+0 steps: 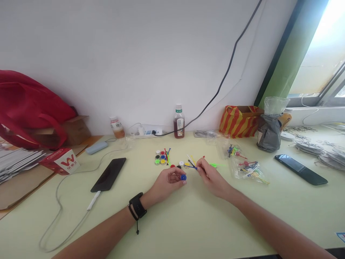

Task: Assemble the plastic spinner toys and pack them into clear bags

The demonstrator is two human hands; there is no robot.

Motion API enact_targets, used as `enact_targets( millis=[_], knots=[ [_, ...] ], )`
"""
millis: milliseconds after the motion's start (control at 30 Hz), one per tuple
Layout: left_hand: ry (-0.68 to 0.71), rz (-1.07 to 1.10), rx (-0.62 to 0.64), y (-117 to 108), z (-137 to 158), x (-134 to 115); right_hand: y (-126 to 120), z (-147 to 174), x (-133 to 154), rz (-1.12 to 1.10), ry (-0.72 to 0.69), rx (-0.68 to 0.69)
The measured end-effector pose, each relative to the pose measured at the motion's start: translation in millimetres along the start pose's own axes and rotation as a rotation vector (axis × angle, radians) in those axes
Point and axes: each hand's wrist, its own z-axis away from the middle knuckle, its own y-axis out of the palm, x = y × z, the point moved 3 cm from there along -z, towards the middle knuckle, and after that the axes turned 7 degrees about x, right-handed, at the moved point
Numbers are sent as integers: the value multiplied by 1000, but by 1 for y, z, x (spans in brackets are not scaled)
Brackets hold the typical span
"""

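In our left hand (167,181) we pinch a small, round, blue plastic disc (183,177) by its rim, just above the smooth pale-green tabletop (199,223), while our right hand (214,178) grips one end of a thin blue plastic stick (192,166). We judge the disc light, stiff and a little slippery, best taken by its edge; the slender stick seems likely to flex, so we would hold it near its end.

Daylight is coming from the window (314,68) at upper right, glaring nearly white and glinting on the right-hand phone (300,169). Wide-angle distortion is stretching the edges; fine detail is blurring mid-frame.
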Motion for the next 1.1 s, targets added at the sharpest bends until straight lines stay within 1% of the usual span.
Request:
enact_targets(
  millis=[100, 233, 333, 433, 600, 733, 833, 967, 1100],
  knots=[
    [-12, 48, -2, 0, -1, 3, 3, 0, 7, -136, -19, -7],
    [0, 84, -16, -1, -1, 2, 7, 2, 16, -310, -43, 60],
    [22, 83, 22, 1, 0, -3, 9, 5, 23, -383, -53, 114],
    [38, 70, 45, 3, 2, -7, 12, 7, 28, -343, -61, 155],
    [72, 18, 53, 6, 2, -11, 15, 8, 27, -234, -87, 175],
    [106, -77, 3, 6, 2, -11, 12, 9, 28, -81, -109, 158],
    [160, -137, -38, 6, 4, -13, 10, 10, 28, 4, -73, 137],
    [249, -293, -53, 9, 10, -22, 9, 11, 26, -19, -22, 166],
    [315, -433, -36, 14, 14, -29, 9, 12, 31, -73, -94, 178]
  ],
)
